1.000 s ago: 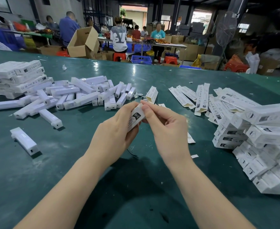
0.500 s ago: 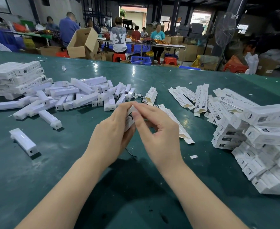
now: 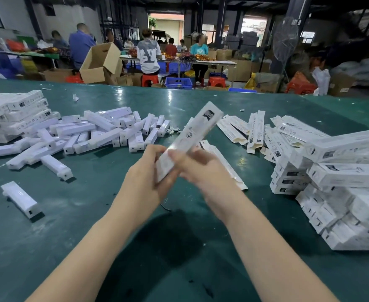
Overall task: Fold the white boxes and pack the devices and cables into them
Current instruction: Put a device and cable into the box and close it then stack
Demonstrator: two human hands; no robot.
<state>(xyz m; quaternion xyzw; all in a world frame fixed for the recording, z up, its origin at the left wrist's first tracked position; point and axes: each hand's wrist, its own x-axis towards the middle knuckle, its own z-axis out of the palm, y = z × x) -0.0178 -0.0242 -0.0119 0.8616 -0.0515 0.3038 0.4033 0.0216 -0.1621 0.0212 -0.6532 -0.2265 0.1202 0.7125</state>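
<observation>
Both hands, left point(image 3: 144, 177), right point(image 3: 203, 168), gripping long flat white cardboard box point(image 3: 188, 136), glossy green table point(image 3: 92, 214)

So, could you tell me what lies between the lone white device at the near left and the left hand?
In the head view, only bare green table lies between that device and the left hand.

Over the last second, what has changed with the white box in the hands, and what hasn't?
The long white cardboard box has swung from a short end-on view to pointing up and away, its full length now showing. The left hand keeps its grip on the lower end; the right hand, blurred, has slid down beside it. The white devices, the flat boxes and the folded stack lie unchanged on the green table.
</observation>
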